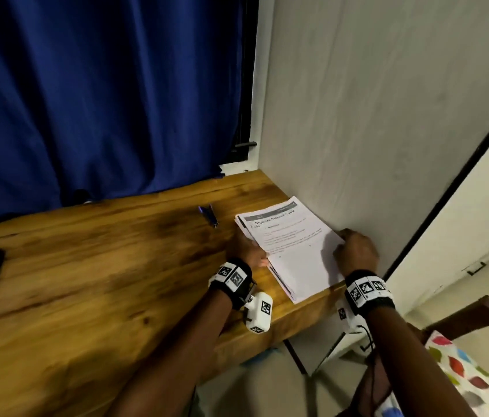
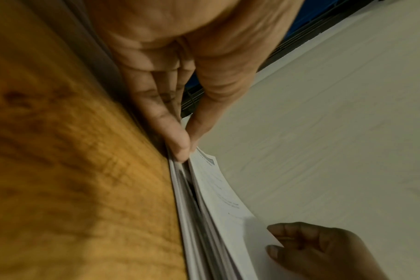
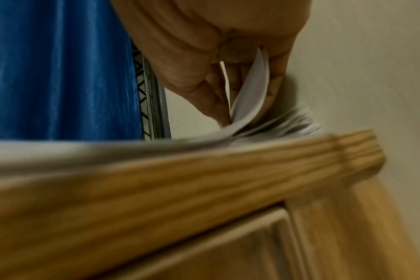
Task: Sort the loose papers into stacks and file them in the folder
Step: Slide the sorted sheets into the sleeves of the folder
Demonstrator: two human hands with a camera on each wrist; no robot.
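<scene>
Against the wall at the counter's (image 1: 93, 266) near right corner lies the paper stack (image 1: 294, 251); my left hand (image 1: 247, 251) pinches its left edge, my right hand (image 1: 354, 251) pinches lifted top sheets. I judge loose sheets could slip off the near edge.

A wooden table (image 1: 93, 266) carries a stack of printed papers (image 1: 291, 248) at its right end, against the pale wall. A blue pen (image 1: 208, 215) lies just left of the stack's far corner.
</scene>
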